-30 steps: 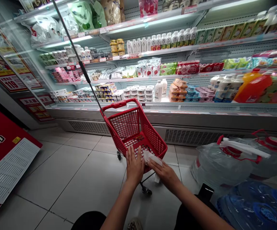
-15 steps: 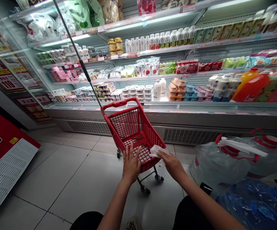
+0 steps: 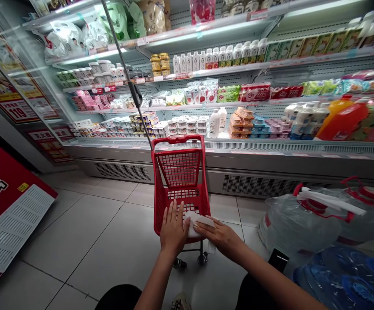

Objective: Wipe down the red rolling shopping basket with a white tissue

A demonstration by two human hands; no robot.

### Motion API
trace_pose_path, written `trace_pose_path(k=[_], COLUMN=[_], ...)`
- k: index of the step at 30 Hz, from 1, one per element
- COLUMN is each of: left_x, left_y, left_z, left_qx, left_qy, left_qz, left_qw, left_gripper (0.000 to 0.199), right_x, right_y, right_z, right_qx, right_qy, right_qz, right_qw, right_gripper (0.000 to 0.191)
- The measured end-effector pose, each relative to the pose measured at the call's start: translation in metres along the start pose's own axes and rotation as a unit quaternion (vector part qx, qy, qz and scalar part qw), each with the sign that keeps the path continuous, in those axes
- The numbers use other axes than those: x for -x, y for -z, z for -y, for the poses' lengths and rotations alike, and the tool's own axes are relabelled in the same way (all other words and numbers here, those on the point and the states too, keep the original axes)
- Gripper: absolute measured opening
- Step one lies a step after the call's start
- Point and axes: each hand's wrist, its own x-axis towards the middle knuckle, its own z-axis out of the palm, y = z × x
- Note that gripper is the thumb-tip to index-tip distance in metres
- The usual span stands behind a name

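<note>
A small red plastic shopping cart (image 3: 204, 196) stands on wheels in front of me, its back turned to the chilled shelves. My left hand (image 3: 173, 230) lies with fingers stretched out on the cart's near left rim. My right hand (image 3: 218, 236) presses a crumpled white tissue (image 3: 191, 221) against the near rim, beside the left thumb. Folds of the tissue show between and below the fingers. From the cart's far left corner rises a thin dark pole (image 3: 132, 86). The basket shows no goods in it.
A chilled display shelf (image 3: 238, 161) spans the back with bottles, cups and packs. Large clear water jugs (image 3: 290, 226) and blue water bottles (image 3: 345, 275) stand at right, near a dark phone (image 3: 278, 259). A red and white cabinet (image 3: 19, 206) is at left.
The cart has turned to face me more squarely. My right hand has moved left with the tissue, along the near rim towards my left hand, which stays on the cart.
</note>
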Motion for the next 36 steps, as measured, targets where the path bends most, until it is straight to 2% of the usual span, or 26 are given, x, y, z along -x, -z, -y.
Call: trace_pose_path(k=[4, 8, 10, 12, 14, 17, 21, 23, 25, 27, 30, 33, 36], left_x=[0.01, 0.01, 0.008, 0.006, 0.005, 0.004, 0.004, 0.005, 0.008, 0.011, 0.017, 0.021, 0.025], left_y=[0.016, 0.029, 0.032, 0.034, 0.036, 0.04, 0.045, 0.045, 0.044, 0.041, 0.038, 0.034, 0.023], left_z=[0.01, 0.012, 0.013, 0.015, 0.022, 0.039, 0.068, 0.082, 0.095, 0.103, 0.098, 0.07, 0.034], left_qx=[-0.009, -0.022, -0.026, -0.03, -0.032, -0.041, -0.063, -0.072, -0.08, -0.086, -0.079, -0.051, -0.017], left_qy=[-0.053, -0.086, -0.101, -0.11, -0.112, -0.111, -0.113, -0.103, -0.071, -0.015, 0.045, 0.032, 0.003], left_qz=[0.028, 0.044, 0.044, 0.04, 0.034, 0.036, 0.058, 0.063, 0.055, 0.033, 0.006, 0.01, 0.023], left_qw=[0.998, 0.995, 0.994, 0.993, 0.993, 0.992, 0.99, 0.99, 0.993, 0.996, 0.996, 0.998, 1.0], left_gripper=[0.067, 0.065, 0.065, 0.066, 0.067, 0.068, 0.067, 0.067, 0.067, 0.066, 0.066, 0.07, 0.077], right_x=[0.001, -0.014, -0.023, -0.028, -0.03, -0.029, -0.03, -0.032, -0.036, -0.042, -0.051, -0.057, -0.059], right_y=[0.001, -0.002, -0.006, -0.009, -0.01, -0.009, -0.008, -0.009, -0.009, -0.01, -0.011, -0.015, -0.023], right_z=[-0.034, -0.075, -0.087, -0.089, -0.08, -0.049, 0.003, 0.021, 0.026, 0.015, -0.025, -0.066, -0.075], right_qx=[0.002, 0.013, 0.018, 0.018, 0.01, -0.015, -0.052, -0.059, -0.053, -0.031, 0.016, 0.053, 0.066], right_qy=[0.016, 0.004, -0.018, -0.036, -0.035, -0.016, 0.013, 0.038, 0.07, 0.09, 0.056, -0.031, -0.077], right_qz=[0.011, 0.001, -0.014, -0.032, -0.049, -0.058, -0.036, -0.019, 0.0, 0.006, -0.012, -0.033, -0.049], right_qw=[1.0, 1.0, 1.0, 0.999, 0.998, 0.998, 0.998, 0.997, 0.996, 0.995, 0.998, 0.998, 0.994], right_gripper=[0.073, 0.078, 0.08, 0.077, 0.07, 0.058, 0.048, 0.05, 0.057, 0.064, 0.073, 0.081, 0.083])
